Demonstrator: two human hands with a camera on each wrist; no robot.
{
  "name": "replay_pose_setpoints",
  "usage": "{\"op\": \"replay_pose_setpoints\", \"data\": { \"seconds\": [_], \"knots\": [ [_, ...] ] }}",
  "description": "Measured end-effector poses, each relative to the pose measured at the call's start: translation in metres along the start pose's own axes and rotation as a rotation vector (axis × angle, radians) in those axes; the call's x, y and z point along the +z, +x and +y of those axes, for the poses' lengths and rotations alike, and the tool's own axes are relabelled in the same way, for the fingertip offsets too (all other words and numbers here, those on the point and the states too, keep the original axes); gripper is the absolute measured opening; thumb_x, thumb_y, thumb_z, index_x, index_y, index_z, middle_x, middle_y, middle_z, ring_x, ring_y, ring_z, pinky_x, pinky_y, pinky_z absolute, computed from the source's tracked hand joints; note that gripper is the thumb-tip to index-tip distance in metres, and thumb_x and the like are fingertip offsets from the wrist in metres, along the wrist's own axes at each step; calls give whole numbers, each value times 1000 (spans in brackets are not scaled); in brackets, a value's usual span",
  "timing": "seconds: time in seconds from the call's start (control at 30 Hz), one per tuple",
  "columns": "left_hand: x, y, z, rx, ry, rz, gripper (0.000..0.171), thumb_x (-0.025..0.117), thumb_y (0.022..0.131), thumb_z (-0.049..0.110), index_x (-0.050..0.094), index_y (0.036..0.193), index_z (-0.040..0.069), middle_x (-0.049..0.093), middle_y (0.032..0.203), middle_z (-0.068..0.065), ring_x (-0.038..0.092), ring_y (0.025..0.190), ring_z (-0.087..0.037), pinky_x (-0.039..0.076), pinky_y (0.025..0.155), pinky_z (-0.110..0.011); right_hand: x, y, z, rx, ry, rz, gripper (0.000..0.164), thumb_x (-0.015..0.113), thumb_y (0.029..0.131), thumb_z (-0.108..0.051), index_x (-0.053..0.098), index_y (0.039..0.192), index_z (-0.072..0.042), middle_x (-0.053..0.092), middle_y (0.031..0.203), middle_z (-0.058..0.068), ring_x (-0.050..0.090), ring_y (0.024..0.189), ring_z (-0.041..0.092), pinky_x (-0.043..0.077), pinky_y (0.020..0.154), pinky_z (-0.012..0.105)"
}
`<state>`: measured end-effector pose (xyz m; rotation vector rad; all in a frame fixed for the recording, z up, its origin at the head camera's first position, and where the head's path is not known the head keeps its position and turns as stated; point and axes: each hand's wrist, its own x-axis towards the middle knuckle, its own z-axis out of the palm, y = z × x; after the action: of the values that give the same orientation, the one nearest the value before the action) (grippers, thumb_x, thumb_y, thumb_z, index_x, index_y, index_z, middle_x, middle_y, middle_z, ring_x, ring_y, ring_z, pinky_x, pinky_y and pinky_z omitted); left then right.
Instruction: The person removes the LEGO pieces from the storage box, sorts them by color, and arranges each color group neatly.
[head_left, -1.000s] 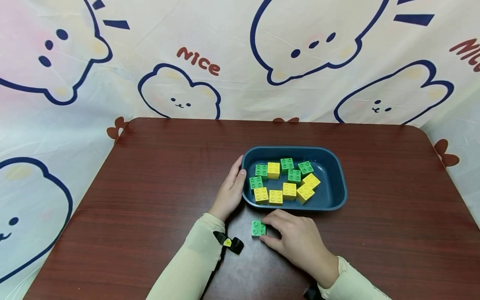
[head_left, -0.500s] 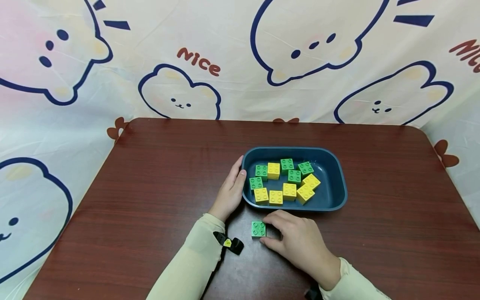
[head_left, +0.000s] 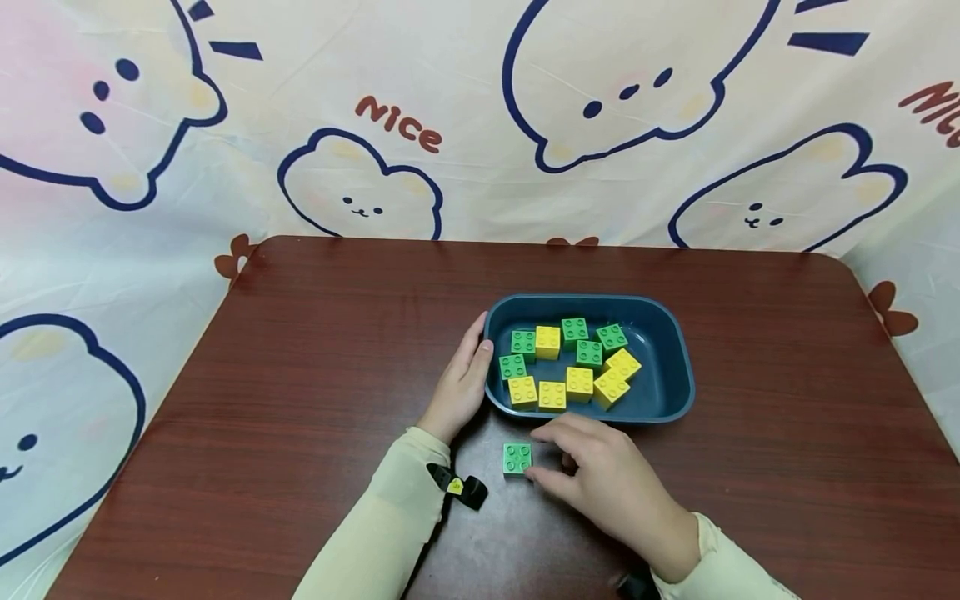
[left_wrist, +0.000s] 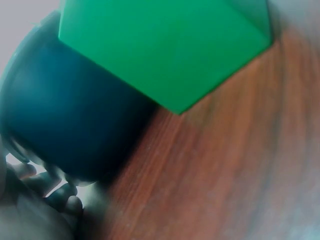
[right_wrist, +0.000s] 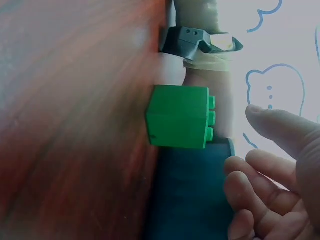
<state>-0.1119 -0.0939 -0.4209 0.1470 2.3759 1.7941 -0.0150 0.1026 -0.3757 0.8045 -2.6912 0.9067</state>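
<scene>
A green toy building block (head_left: 517,458) with studs on top stands on the table just in front of a dark blue tray (head_left: 678,392). My right hand (head_left: 607,479) is at its right side, thumb tip close by the block and index finger lifted apart. In the right wrist view the fingers (right_wrist: 240,187) are parted from the block (right_wrist: 177,117), with nothing between them and the thumb. My left hand (head_left: 459,379) rests against the tray's left end, fingers along the outer wall and thumb at the rim. The green block (left_wrist: 165,50) looms large in the left wrist view.
Several green and yellow blocks (head_left: 579,382) lie in the tray, mostly toward its left and middle. The brown wooden table (head_left: 337,333) ends at a patterned cloth backdrop (head_left: 465,192). A black wrist camera (head_left: 468,492) sits on the left sleeve.
My right hand has loosened from the green block, its index finger drawing away and the hand shifting slightly right. The block, the tray and my left hand stay in place.
</scene>
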Motion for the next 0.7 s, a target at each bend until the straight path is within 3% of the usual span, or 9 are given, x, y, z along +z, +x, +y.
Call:
{"op": "replay_pose_setpoints", "data": {
  "seconds": [0.37,0.7],
  "knots": [
    [1,0,-3,46,0,21,49,33,101,38,24,149,27,26,148,16,22,135,-6,19,110,-43,-16,8,4,-60,-56,73,31,83,67,-30,70,93,-19,59,81,-16,46,66,0,43,61,21],
    [1,0,-3,41,2,13,50,33,100,42,24,148,29,26,148,16,22,135,-6,19,110,-42,-31,11,15,-33,-130,65,30,83,68,-29,71,93,-17,62,82,-13,48,65,4,45,64,27]
  ]
}}
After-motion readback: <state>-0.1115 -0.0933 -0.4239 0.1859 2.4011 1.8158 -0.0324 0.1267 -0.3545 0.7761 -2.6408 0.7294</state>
